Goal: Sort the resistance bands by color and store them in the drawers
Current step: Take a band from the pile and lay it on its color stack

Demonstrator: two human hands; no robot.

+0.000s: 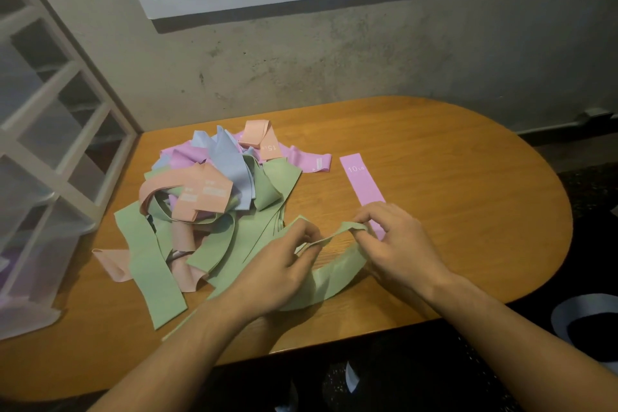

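Item in hand: green band (337, 273), near tabletop (451, 177) edge, pulled clear of the mixed pile (214, 197). Left hand (284, 264) and right hand (398, 241) both pinch its upper fold, fingers clamped on it. Pink band (363, 182) lies flat, apart, beside the right hand. Step: sorting, early. Next, likely: flatten the green band, start a green stack; drawers (50, 144) stand left.

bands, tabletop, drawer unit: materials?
Bands: thin matte elastic sheet, likely latex or similar; they drape, fold and curl limply, and the green band sags between both hands. Tabletop: wood-grain, smooth low sheen; veneer or laminate, can't tell. Drawer unit: white frame, translucent fronts, apparently plastic.
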